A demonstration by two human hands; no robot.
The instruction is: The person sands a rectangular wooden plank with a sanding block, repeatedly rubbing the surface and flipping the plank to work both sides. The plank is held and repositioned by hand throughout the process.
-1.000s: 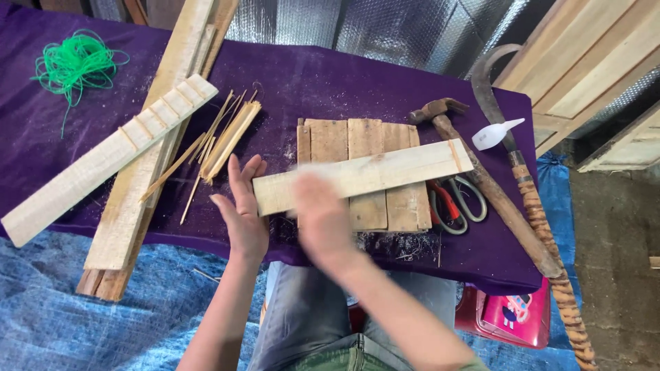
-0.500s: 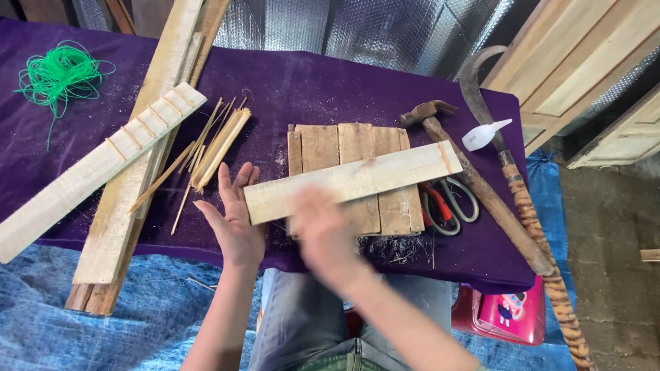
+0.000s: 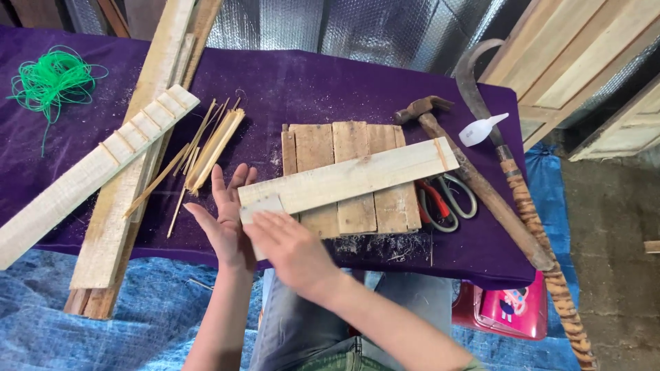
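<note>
A long pale wooden slat point(image 3: 357, 175) lies slantwise across a small panel of joined boards point(image 3: 350, 206) on the purple cloth. My left hand point(image 3: 223, 220) stands open, palm pressed against the slat's left end. My right hand point(image 3: 289, 251) lies over a small pale wooden block point(image 3: 261, 205) at that same end, its fingers wrapped on the block. Wood shavings point(image 3: 378, 246) gather just below the panel.
A hammer point(image 3: 474, 178), red-handled scissors point(image 3: 443, 203), a sickle with a wound handle point(image 3: 529, 213) and a white squeeze bottle point(image 3: 481, 128) lie at right. At left are a notched slat point(image 3: 89, 175), long planks point(image 3: 137, 144), thin bamboo strips point(image 3: 206, 148) and green cord point(image 3: 51, 79). A pink box point(image 3: 512, 309) sits below.
My right hand has slid left and down along the slat's end, so the small block now shows at its fingertips. My left hand keeps its place at the slat's end.
</note>
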